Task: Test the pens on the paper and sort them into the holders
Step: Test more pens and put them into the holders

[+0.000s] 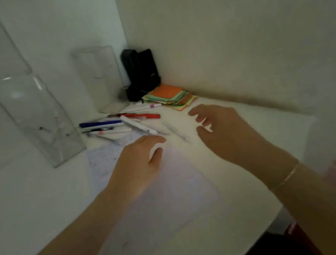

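Here, my left grip (139, 163) hovers released over the paper (170, 187), fingers loose. My right grip (220, 126), also empty with fingers loosely curled, hangs beside it. Pens (119, 123) lie heaped just beyond both grips on the tabletop (24, 210). Clear holders (40, 120) stand left of my left grip; sticky notes (169, 97) beyond my right.
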The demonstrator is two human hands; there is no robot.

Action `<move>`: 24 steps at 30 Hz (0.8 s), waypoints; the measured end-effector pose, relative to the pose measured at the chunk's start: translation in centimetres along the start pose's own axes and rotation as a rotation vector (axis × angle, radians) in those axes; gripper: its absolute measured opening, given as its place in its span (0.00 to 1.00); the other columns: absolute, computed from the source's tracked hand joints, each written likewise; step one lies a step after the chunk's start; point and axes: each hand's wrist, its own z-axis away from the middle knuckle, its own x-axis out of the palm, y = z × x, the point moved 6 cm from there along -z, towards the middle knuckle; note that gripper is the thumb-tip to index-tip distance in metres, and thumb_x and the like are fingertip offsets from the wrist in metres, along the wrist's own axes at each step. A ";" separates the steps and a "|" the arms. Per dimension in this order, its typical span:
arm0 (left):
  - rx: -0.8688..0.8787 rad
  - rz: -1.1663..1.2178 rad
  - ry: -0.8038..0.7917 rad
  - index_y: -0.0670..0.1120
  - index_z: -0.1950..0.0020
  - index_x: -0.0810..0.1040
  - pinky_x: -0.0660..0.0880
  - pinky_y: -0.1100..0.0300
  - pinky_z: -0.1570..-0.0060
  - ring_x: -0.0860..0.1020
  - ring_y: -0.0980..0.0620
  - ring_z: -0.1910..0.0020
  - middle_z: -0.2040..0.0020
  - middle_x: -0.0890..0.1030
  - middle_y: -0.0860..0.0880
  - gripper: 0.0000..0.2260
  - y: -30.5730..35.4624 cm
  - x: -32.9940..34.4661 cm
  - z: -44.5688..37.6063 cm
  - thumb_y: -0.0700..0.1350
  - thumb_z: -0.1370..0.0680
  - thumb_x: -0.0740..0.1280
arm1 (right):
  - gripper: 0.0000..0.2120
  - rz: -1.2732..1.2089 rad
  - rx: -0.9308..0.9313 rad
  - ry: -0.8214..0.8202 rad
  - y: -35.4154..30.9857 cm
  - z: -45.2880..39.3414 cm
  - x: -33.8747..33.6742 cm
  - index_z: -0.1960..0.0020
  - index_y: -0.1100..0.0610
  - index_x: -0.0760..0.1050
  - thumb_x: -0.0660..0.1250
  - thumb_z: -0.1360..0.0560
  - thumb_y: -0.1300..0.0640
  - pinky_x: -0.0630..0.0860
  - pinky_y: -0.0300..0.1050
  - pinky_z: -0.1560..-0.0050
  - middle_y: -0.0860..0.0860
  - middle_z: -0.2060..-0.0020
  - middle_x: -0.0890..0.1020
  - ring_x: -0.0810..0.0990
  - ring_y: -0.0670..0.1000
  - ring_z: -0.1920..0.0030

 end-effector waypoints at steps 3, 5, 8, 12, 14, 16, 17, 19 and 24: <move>-0.124 -0.082 0.086 0.50 0.42 0.79 0.65 0.66 0.44 0.76 0.51 0.43 0.42 0.79 0.52 0.11 -6.8 -2.9 1.4 0.42 0.22 0.62 | 0.19 0.098 -0.073 -0.226 -3.2 -3.2 7.6 0.32 0.52 0.68 0.59 0.22 0.60 0.64 0.42 0.36 0.51 0.35 0.73 0.70 0.52 0.36; -0.184 -0.116 0.127 0.48 0.45 0.80 0.68 0.61 0.43 0.78 0.49 0.45 0.45 0.81 0.50 0.11 -10.4 -4.1 2.7 0.43 0.23 0.61 | 0.18 0.142 -0.109 -0.320 -5.4 -5.0 11.8 0.31 0.53 0.68 0.58 0.21 0.59 0.66 0.43 0.38 0.52 0.35 0.73 0.72 0.53 0.37; -0.190 -0.158 0.151 0.47 0.49 0.81 0.75 0.57 0.48 0.80 0.49 0.52 0.50 0.82 0.50 0.15 -13.6 -4.6 4.2 0.49 0.27 0.57 | 0.14 0.209 -0.128 -0.406 -8.1 -7.5 16.9 0.36 0.56 0.72 0.59 0.21 0.58 0.74 0.49 0.42 0.55 0.39 0.76 0.76 0.56 0.42; -0.172 -0.147 0.161 0.49 0.51 0.80 0.74 0.56 0.56 0.77 0.50 0.56 0.53 0.80 0.51 0.14 -14.6 -3.9 4.3 0.50 0.26 0.56 | 0.12 0.387 -0.199 -0.419 -10.0 -10.2 21.3 0.40 0.58 0.73 0.60 0.21 0.55 0.75 0.49 0.44 0.56 0.43 0.76 0.76 0.56 0.44; -0.146 -0.155 0.170 0.49 0.51 0.79 0.73 0.57 0.57 0.76 0.51 0.56 0.53 0.79 0.52 0.13 -14.5 -3.6 4.1 0.49 0.26 0.56 | 0.11 0.414 -0.193 -0.389 -10.2 -11.0 22.3 0.41 0.59 0.74 0.59 0.21 0.57 0.75 0.48 0.44 0.57 0.43 0.77 0.76 0.56 0.44; -0.141 -0.131 0.172 0.49 0.50 0.79 0.73 0.58 0.56 0.75 0.52 0.55 0.52 0.78 0.52 0.12 -14.7 -3.5 4.2 0.48 0.25 0.58 | 0.10 0.394 -0.150 -0.372 -10.0 -11.4 22.6 0.43 0.59 0.75 0.60 0.22 0.58 0.75 0.46 0.48 0.56 0.46 0.78 0.78 0.55 0.48; -0.141 -0.118 0.184 0.49 0.49 0.79 0.73 0.58 0.55 0.75 0.52 0.54 0.51 0.78 0.52 0.10 -14.8 -3.6 4.2 0.47 0.25 0.60 | 0.10 0.350 -0.104 -0.373 -9.8 -11.5 22.3 0.44 0.58 0.76 0.61 0.22 0.58 0.76 0.45 0.50 0.56 0.48 0.79 0.79 0.54 0.51; -0.150 -0.096 0.234 0.48 0.44 0.77 0.73 0.58 0.50 0.75 0.51 0.50 0.47 0.78 0.50 0.11 -15.0 -4.0 4.4 0.45 0.26 0.63 | 0.08 0.200 0.000 -0.354 -9.6 -11.6 21.0 0.47 0.56 0.78 0.65 0.24 0.56 0.78 0.43 0.54 0.54 0.51 0.81 0.80 0.51 0.56; -0.153 -0.121 0.372 0.47 0.32 0.68 0.67 0.56 0.37 0.70 0.50 0.36 0.33 0.72 0.47 0.22 -14.2 -5.4 4.2 0.54 0.23 0.56 | 0.05 -0.015 0.007 -0.474 -10.7 -10.1 16.9 0.52 0.51 0.80 0.66 0.24 0.56 0.68 0.28 0.73 0.47 0.60 0.81 0.75 0.44 0.66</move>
